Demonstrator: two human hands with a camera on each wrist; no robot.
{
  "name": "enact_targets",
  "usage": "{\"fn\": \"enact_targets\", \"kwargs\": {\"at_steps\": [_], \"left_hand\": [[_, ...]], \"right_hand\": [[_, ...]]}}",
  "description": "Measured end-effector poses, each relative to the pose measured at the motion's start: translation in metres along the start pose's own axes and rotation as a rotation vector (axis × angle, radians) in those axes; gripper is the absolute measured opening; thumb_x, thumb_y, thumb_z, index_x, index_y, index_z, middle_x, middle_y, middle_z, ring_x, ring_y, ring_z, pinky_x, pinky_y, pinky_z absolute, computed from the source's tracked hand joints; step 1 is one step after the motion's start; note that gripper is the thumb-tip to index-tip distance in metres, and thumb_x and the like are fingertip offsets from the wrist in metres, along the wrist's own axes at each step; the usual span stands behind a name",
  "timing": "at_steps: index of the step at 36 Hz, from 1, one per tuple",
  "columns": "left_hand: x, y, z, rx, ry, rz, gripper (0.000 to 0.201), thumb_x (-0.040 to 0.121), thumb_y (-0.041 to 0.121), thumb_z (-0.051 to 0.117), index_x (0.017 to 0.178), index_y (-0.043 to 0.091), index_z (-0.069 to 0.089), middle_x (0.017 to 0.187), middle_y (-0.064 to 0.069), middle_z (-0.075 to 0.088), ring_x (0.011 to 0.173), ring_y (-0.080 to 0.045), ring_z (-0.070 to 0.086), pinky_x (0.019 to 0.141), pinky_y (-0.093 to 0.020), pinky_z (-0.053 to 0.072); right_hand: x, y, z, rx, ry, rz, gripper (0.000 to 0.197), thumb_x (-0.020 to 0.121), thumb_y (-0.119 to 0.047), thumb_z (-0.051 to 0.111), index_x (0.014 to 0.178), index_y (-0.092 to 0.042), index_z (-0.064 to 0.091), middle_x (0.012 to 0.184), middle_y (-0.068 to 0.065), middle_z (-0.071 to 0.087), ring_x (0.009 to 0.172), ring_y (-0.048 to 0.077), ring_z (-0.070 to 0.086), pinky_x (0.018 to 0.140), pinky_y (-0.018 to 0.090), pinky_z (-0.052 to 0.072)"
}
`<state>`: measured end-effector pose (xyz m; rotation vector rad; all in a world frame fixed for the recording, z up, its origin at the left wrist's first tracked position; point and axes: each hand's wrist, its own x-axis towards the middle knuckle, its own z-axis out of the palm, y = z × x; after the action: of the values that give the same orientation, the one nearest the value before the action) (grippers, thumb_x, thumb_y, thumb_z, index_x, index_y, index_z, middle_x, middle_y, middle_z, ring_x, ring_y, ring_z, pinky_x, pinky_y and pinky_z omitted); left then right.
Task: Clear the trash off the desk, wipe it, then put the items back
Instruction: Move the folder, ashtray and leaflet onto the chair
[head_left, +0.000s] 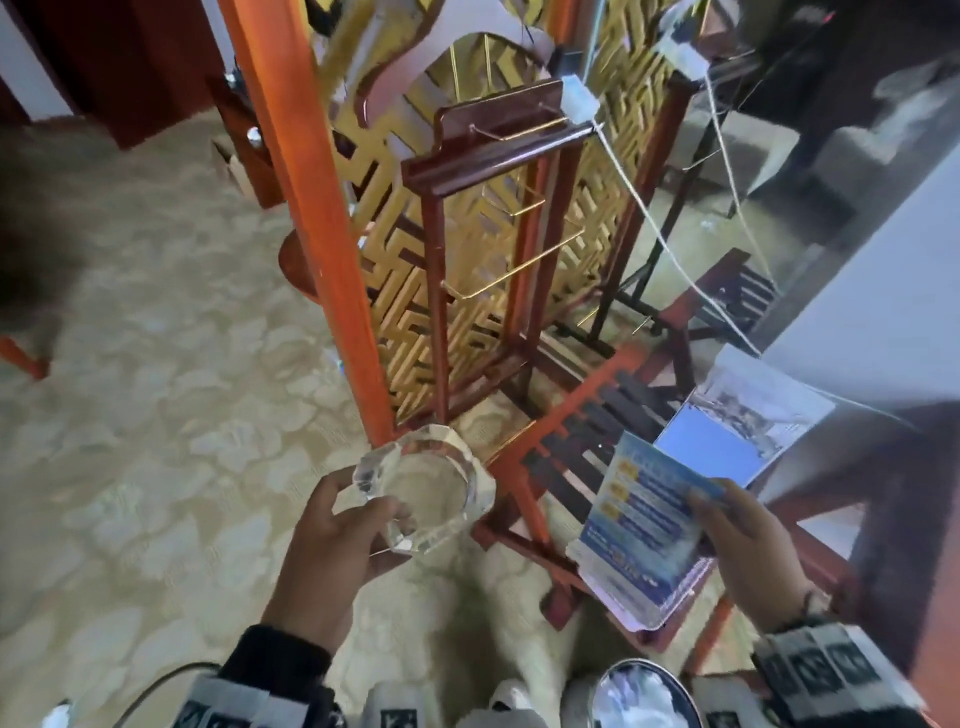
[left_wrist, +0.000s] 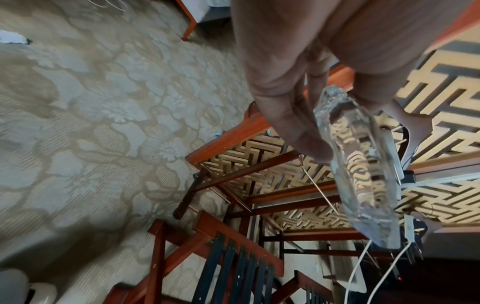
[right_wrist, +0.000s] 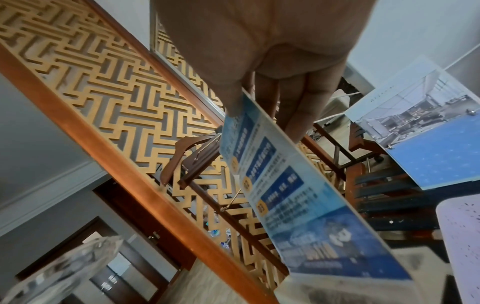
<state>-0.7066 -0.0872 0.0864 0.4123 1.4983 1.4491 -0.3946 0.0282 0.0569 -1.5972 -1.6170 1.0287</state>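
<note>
My left hand (head_left: 343, 525) holds a clear faceted glass ashtray (head_left: 423, 488) by its rim above the carpet; the left wrist view shows the ashtray (left_wrist: 363, 170) edge-on, pinched between thumb and fingers. My right hand (head_left: 748, 540) pinches a stack of blue printed leaflets (head_left: 647, 530) by its right edge, thumb on top; in the right wrist view the leaflets (right_wrist: 291, 197) slope away below the fingers (right_wrist: 306, 98). A blue and white booklet (head_left: 748, 415) lies on the slatted wooden rack (head_left: 587, 431) beyond the leaflets.
A patterned beige carpet (head_left: 156, 415) fills the left. Ahead stand an orange-framed gold lattice screen (head_left: 374, 218) and a dark wooden valet stand (head_left: 483, 218) with a white cable (head_left: 670, 249) running behind it. A bin with a plastic liner (head_left: 641, 696) sits by my feet.
</note>
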Motion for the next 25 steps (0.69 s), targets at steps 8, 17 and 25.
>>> {"fn": "enact_targets", "kwargs": {"at_steps": [8, 17, 25], "left_hand": [[0.088, 0.010, 0.061, 0.059, -0.107, -0.069, 0.029, 0.089, 0.004, 0.059, 0.113, 0.020, 0.056, 0.092, -0.017, 0.071, 0.076, -0.023, 0.068, 0.054, -0.025, 0.055], [0.196, 0.013, 0.098, 0.223, -0.260, -0.149, 0.045, 0.085, 0.013, 0.065, 0.127, 0.013, 0.048, 0.088, -0.009, 0.073, 0.082, -0.021, 0.069, 0.069, -0.037, 0.054], [0.288, 0.008, 0.123, 0.334, -0.400, -0.256, 0.039, 0.088, 0.011, 0.064, 0.121, 0.026, 0.050, 0.084, -0.004, 0.075, 0.085, -0.025, 0.070, 0.071, -0.040, 0.054]], "right_hand": [[0.064, 0.005, -0.011, -0.062, 0.076, 0.056, 0.019, 0.089, -0.037, 0.053, 0.085, -0.023, 0.066, 0.077, -0.006, 0.069, 0.072, 0.022, 0.067, 0.073, 0.053, 0.055], [0.119, 0.009, -0.012, 0.004, 0.209, 0.150, 0.070, 0.050, -0.094, 0.047, 0.088, -0.037, 0.065, 0.079, -0.009, 0.069, 0.066, 0.009, 0.066, 0.059, 0.027, 0.056], [0.178, 0.009, 0.004, -0.221, 0.354, 0.258, 0.010, 0.091, -0.004, 0.057, 0.085, -0.010, 0.061, 0.065, -0.008, 0.064, 0.067, -0.011, 0.058, 0.059, 0.003, 0.039]]}}
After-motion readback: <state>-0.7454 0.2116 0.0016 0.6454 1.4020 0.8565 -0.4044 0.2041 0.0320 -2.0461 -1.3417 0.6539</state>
